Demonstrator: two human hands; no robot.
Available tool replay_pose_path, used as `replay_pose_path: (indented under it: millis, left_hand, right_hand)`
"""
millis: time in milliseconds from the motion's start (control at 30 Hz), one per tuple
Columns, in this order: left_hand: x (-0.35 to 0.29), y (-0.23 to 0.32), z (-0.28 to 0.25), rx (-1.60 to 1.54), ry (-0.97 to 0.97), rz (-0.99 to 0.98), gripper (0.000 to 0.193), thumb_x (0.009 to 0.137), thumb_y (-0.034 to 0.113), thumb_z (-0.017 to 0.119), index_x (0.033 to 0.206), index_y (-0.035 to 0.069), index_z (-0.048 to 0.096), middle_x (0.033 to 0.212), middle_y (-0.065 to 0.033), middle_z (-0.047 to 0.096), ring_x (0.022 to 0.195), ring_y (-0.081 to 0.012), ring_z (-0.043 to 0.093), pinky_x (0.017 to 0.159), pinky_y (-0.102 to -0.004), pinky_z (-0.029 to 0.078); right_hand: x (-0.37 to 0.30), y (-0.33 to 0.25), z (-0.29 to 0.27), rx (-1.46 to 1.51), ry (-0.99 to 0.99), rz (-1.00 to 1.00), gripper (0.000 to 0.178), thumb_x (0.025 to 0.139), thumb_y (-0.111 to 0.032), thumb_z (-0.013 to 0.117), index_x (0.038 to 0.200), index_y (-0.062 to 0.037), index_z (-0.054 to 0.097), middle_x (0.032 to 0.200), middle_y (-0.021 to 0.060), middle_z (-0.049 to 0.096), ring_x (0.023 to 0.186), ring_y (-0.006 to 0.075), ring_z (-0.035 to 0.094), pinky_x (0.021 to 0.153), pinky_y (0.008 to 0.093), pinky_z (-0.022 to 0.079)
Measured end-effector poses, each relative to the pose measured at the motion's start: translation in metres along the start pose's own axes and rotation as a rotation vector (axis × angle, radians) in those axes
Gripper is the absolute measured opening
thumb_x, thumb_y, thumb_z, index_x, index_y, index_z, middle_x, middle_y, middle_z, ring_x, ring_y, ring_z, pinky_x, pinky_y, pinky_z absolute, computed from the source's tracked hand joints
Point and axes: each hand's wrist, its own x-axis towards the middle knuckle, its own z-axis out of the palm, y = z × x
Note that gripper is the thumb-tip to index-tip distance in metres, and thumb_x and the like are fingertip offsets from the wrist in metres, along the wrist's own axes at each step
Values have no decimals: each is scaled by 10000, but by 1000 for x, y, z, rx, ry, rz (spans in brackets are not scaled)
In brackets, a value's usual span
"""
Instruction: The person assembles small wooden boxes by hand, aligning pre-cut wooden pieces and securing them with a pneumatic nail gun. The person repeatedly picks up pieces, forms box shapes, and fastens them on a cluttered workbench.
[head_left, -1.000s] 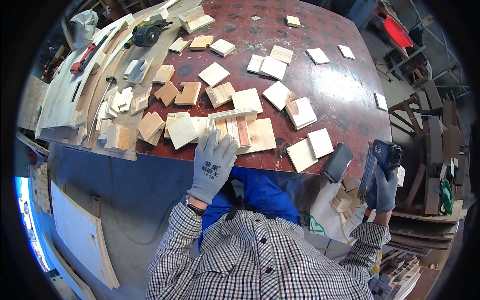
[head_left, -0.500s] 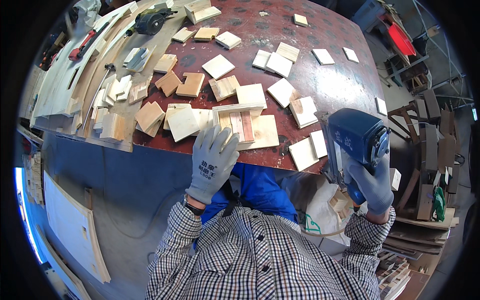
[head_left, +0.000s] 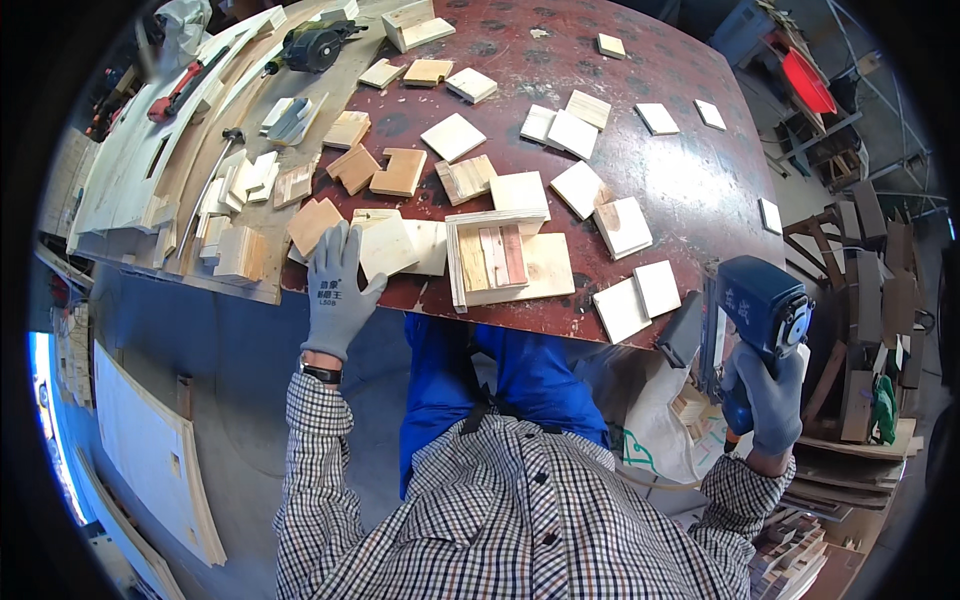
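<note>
My right hand (head_left: 770,400), in a grey glove, is wrapped around the handle of a dark blue nail gun (head_left: 757,305), held off the table's near right edge. My left hand (head_left: 338,295), also gloved, reaches over the near edge with its fingers stretched out. Its fingertips lie over a brown wood block (head_left: 312,224) and beside a pale square wood piece (head_left: 388,248); whether they press on either I cannot tell. Right of that piece, a small wooden assembly (head_left: 459,268) with raised sides and reddish strips sits on a flat pale board (head_left: 552,262).
Several pale wood squares (head_left: 453,137) lie scattered across the dark red table (head_left: 680,60). A notched block (head_left: 399,172) sits left of centre. Toward the left are a hammer (head_left: 232,136), a black power tool (head_left: 318,46) and long boards (head_left: 110,180). A white sack (head_left: 650,400) stands under the near edge.
My left hand has moved left, away from the wooden assembly to the wood pieces at the left. The nail gun in my right hand has shifted right and down, away from the table edge.
</note>
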Motion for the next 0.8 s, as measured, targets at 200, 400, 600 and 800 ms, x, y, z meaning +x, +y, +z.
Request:
replay_pose_path:
  millis: [200,400,600,800]
  left_hand:
    - [-7,111,-36,-205,199,198,510,934,280,748,1400,96,653,1475,-135,580,1441,-387,473,1172,-514,385]
    - [-4,162,-16,-265,89,315,450,924,381,743,1311,153,705,1373,-98,623,1371,-374,507,1143,-546,402]
    - [-4,164,-12,-244,44,326,477,870,364,776,1282,136,701,1381,-70,602,1362,-352,514,1108,-530,431]
    - [-2,165,-18,-284,79,344,450,858,284,738,1263,107,656,1309,-69,562,1330,-318,496,1076,-512,435]
  right_hand:
    - [4,-10,10,26,-91,-39,119,964,-83,635,1029,10,669,750,49,659,641,113,620,609,267,508]
    - [49,-41,72,-6,-387,-24,100,939,-70,653,993,12,674,752,49,673,640,104,651,589,278,535]
    - [101,-42,128,-168,-636,-39,327,943,-225,670,1099,60,703,835,79,719,752,130,691,698,264,560]
    - [119,-48,147,-273,-713,-73,412,929,-310,664,1055,78,719,842,92,723,755,143,696,699,271,567]
